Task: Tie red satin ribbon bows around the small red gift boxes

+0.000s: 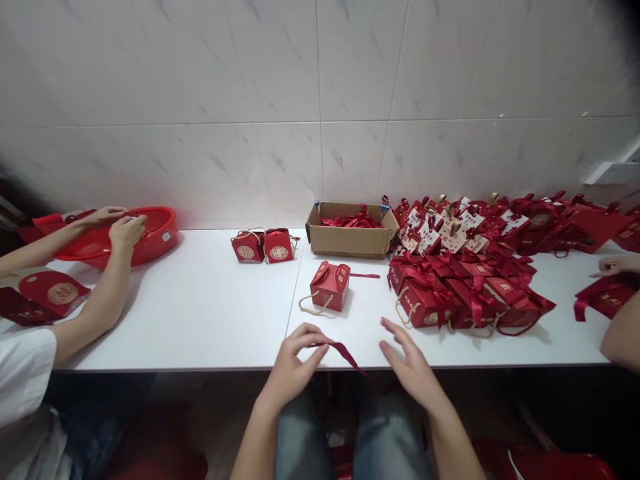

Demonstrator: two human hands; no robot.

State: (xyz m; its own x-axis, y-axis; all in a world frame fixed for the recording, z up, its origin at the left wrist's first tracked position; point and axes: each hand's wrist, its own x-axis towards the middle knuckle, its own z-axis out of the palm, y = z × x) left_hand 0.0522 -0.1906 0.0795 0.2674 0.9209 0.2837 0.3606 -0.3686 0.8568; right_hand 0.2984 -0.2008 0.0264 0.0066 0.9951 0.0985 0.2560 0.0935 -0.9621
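Between the thumb and fingers of my left hand (pixel 296 359) is one end of a dark red ribbon (pixel 345 353). The ribbon's other end hangs loose past the table's front edge. My right hand (pixel 411 363) is apart from it, fingers spread and holding nothing. Just beyond both hands stands a small red gift box (pixel 330 287) with a rope handle at its front. Another strip of ribbon (pixel 365 275) lies flat at the box's right side, its near end hidden behind the box.
A cardboard box (pixel 350 243) of red ribbons stands at the back. Bow-tied gift boxes (pixel 473 293) and tagged ones (pixel 445 223) crowd the right. Two small boxes (pixel 265 245) stand back left. A co-worker's hands (pixel 127 230) are over a red basin (pixel 163 237); another person's hand (pixel 620 265) is far right.
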